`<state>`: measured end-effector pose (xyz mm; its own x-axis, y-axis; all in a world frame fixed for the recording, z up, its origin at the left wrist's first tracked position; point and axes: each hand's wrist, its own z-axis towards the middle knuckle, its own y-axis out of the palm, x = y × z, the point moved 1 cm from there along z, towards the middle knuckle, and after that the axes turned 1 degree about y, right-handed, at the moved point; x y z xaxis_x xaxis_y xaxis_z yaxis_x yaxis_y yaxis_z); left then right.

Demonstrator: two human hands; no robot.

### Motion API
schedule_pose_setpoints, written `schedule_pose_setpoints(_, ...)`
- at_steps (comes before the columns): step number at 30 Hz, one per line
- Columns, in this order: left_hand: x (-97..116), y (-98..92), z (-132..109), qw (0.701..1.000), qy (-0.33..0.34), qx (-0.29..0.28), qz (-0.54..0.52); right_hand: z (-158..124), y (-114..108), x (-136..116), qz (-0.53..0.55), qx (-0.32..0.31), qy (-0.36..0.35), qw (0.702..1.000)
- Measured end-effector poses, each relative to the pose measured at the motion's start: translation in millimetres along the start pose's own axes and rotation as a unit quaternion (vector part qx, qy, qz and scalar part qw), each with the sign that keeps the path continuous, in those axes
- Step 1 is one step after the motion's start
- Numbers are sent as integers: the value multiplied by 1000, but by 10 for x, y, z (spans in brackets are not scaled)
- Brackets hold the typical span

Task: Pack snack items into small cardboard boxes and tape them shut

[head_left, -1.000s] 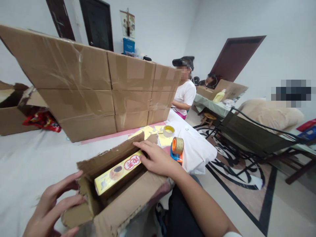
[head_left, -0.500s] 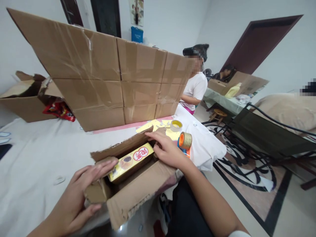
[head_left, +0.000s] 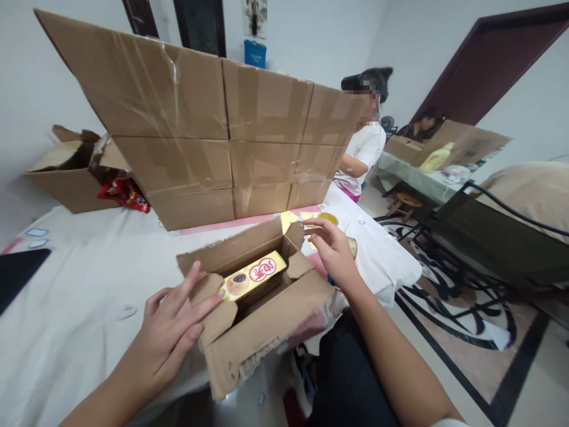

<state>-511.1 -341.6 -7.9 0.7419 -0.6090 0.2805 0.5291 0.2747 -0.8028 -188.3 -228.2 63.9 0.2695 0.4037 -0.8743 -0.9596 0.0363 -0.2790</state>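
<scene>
An open cardboard box [head_left: 275, 314] sits at the near edge of the white-covered table [head_left: 80, 296]. Inside it lies a long yellow packet [head_left: 253, 276] with a red and white label. My left hand [head_left: 175, 329] rests on the box's left end flap, fingers stretched flat over it. My right hand [head_left: 333, 252] is at the box's right end, its fingertips pinching the top of the small right flap [head_left: 296, 234]. A tape roll [head_left: 352, 246] shows partly behind that hand.
A tall wall of taped cardboard boxes [head_left: 213, 130] stands behind. An open box [head_left: 66, 172] with red packets [head_left: 124, 194] sits at the left. Another person in a white shirt [head_left: 362, 148] sits at the table's far end. A folding chair [head_left: 484, 237] stands at the right.
My left hand has moved up onto the left end flap and pressed it inward. My right hand has lifted off the yellow packet to the right flap. The view has shifted left.
</scene>
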Motion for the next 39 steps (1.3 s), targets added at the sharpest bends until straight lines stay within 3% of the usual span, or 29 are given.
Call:
schedule_pose_setpoints(5,11,-24,7,1000,-10,-4,7,-52,-9,-81,-11,-22,-24,999)
schedule_pose_setpoints(10,-21,-18,11,1000,6,-15,11,-108,-2,-136,-100,-201,-63,972)
schedule_pose_setpoints(17,-127,-68,1,994,103,-14,28,-52,-159,-95,-144,-112,-79,980)
schedule_pose_setpoints(19,-167,-88,-10,992,107,-14,61,-38,-254,-40,-165,-157,-82,970)
schedule_pose_setpoints(24,-198,-63,-48,993,96,2,70,-93,-422,44,-161,-348,-64,921)
schedule_pose_setpoints(26,-158,-26,-47,997,72,11,30,-137,-383,34,-121,-374,-29,919)
schedule_pose_setpoints(33,103,-36,78,993,-53,42,-94,-220,57,99,-26,-226,83,970)
schedule_pose_setpoints(39,167,-75,114,982,-82,70,-154,-193,131,191,-1,-202,103,974)
